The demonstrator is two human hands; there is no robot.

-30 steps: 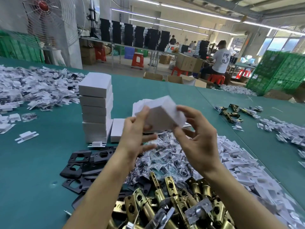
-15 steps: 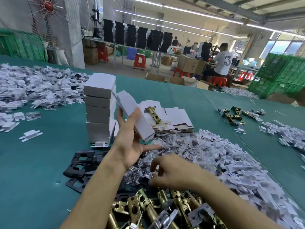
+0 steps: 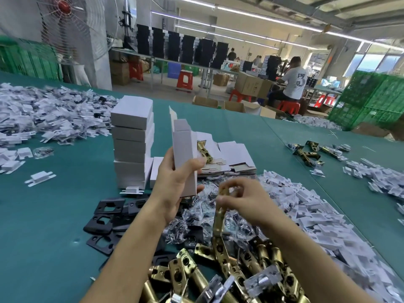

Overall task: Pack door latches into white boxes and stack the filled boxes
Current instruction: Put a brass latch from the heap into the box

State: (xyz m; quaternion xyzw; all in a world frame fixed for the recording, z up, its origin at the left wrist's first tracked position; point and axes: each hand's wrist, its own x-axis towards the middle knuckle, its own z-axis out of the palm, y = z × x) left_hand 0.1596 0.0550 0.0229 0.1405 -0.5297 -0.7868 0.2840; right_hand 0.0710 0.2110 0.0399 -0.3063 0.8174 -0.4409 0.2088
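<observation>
**Box upright in the left hand, brass latch pinched in the right**

The fingers [image 3: 197,164] of the left hand [image 3: 172,189] are wrapped around a white box [image 3: 183,158], thumb on the near face, holding it upright with its top flap open and pointing up. The right hand [image 3: 244,202] hovers just beside it, its fingers [image 3: 231,184] pinching the upper end of a brass door latch [image 3: 219,217] that hangs down from the grip, slightly blurred.

Below both hands, at the near edge of the table [image 3: 43,226], lies a heap of brass latches [image 3: 229,272], some with clear plastic pieces on top. Small clear bags of hardware [image 3: 196,215] are spread beneath the hands, and black strike plates [image 3: 105,219] lie to their left. A wide drift of white folded inserts [image 3: 317,215] runs along the right of the heap.

Behind the held box, a stack of filled white boxes [image 3: 131,141] stands toward the middle of the table, another white box flat beside its base. To its right sits a pile of flat box blanks [image 3: 229,156] with one brass latch [image 3: 203,149] resting on it. More white inserts [image 3: 43,114] cover the far left of the table, and a few latches [image 3: 310,152] lie scattered toward the right edge.
</observation>
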